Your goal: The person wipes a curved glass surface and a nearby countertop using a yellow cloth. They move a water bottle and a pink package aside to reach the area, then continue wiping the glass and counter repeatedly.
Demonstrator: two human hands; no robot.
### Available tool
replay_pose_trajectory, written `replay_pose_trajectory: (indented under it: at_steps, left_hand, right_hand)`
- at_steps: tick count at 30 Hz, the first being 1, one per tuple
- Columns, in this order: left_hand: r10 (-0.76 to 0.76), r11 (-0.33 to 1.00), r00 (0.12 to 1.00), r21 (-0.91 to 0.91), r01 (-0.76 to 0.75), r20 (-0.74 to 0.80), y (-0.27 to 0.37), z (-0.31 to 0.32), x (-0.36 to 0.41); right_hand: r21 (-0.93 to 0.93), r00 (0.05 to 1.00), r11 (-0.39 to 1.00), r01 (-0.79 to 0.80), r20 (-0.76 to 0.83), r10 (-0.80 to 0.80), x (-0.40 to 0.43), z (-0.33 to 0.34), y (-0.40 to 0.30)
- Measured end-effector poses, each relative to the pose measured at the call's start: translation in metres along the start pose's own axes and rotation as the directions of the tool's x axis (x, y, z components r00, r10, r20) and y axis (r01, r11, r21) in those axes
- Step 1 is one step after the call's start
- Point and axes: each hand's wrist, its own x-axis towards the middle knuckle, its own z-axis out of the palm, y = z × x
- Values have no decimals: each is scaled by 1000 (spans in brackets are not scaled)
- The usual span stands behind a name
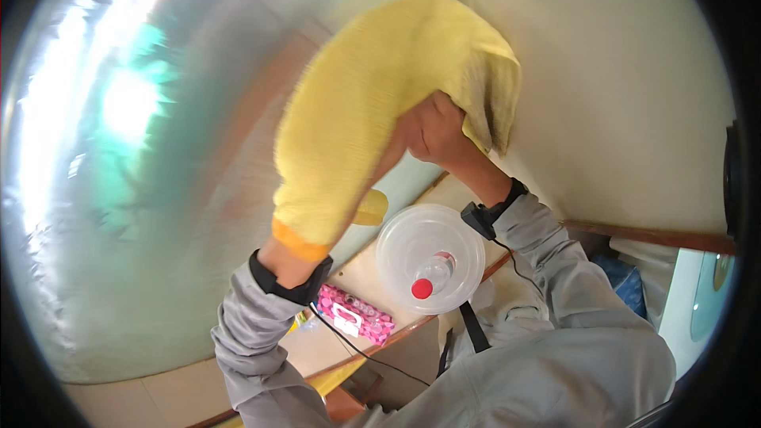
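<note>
A yellow cloth (357, 89) with an orange edge is raised against a shiny, reflective surface (196, 285). My left hand (297, 258) lies mostly beneath the cloth, with only the wrist plainly showing; its fingers are hidden. My right hand (437, 131) is at the cloth's right part, fingers curled and pinching its fabric near a folded, greyish soiled end. Black straps with small devices and cables circle both wrists, below grey sleeves.
Below the hands, a tiled ledge (315, 351) with a brown edge holds a pink patterned packet (357, 314) and a round translucent plastic lid or container (392, 249) with a red-capped clear plastic bottle (434, 273). A pale wall (600, 83) rises at right.
</note>
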Motion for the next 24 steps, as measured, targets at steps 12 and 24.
replay_pose_trajectory:
  at_steps: [12,24]
  left_hand:
    - [191,824,943,-567,-3,272,21,160,-35]
    - [10,944,981,-325,54,191,-11,151,-180]
  right_hand:
    - [-204,348,865,-459,854,386,-224,-46,39]
    - [320,788,772,-550,506,352,-182,-62,-6]
